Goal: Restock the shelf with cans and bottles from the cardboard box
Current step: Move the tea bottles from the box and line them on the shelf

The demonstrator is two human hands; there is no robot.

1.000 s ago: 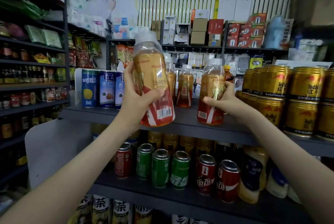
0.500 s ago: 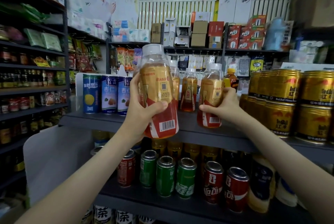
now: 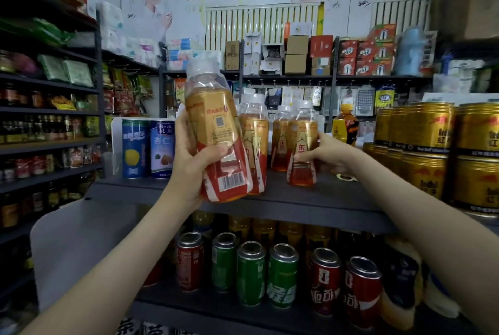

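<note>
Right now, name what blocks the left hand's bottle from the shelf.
A standing bottle sits behind the held bottle in the left hand; bare shelf shows between it and the right hand, which grips a third bottle.

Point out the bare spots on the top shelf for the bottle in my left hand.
Bare shelf runs along the front edge, before the standing bottles; another patch lies in front of the blue cans. The right side is crowded with stacked gold cans.
</note>
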